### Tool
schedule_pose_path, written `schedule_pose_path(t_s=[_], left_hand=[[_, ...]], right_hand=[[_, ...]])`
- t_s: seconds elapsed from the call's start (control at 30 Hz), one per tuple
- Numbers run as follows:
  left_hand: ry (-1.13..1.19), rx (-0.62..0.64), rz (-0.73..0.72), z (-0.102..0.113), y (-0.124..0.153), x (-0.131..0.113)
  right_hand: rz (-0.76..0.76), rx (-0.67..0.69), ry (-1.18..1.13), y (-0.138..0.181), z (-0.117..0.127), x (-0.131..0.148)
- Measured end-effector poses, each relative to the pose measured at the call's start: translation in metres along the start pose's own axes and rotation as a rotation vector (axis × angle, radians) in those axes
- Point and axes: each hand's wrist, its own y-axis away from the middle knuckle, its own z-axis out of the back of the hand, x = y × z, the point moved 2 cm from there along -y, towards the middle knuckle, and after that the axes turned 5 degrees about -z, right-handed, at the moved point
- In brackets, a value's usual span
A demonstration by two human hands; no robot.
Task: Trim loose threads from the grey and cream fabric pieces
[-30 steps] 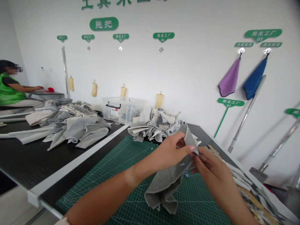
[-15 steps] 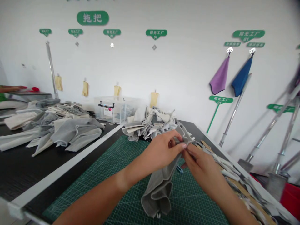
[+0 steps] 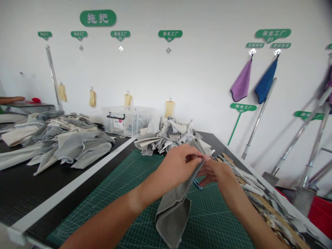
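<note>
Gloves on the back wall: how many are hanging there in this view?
4, in a row on the back wall: first glove beside a metal pole, second glove, third glove above a clear plastic box, fourth glove right of the box.

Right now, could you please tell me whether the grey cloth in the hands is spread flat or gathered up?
Gathered up: the grey cloth hangs in loose folds from the left hand and right hand.
</note>
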Motion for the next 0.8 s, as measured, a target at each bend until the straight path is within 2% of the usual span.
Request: schedule_pose_path(t_s=[0.2, 0.37, 0.5, 0.63, 0.8], left_hand=[[-0.059, -0.005, 0.026, 0.001, -0.001, 0.000], [0.002, 0.170, 0.009, 0.005, -0.001, -0.005], [0.104, 0.264, 0.027, 0.007, 0.000, -0.009], [0.060, 0.214, 0.057, 0.006, 0.003, -0.011], [-0.032, 0.172, 0.021, 0.008, 0.006, -0.016]], right_hand=[[0.033, -0.065, 0.163, 0.000, 0.001, -0.002], [0.137, -0.105, 0.328, 0.006, 0.002, 0.003], [0.143, -0.075, 0.239, 0.005, 0.005, 0.003], [0.116, -0.040, 0.117, 0.001, 0.006, 0.002], [0.139, -0.030, 0.033, 0.001, 0.004, 0.003]])
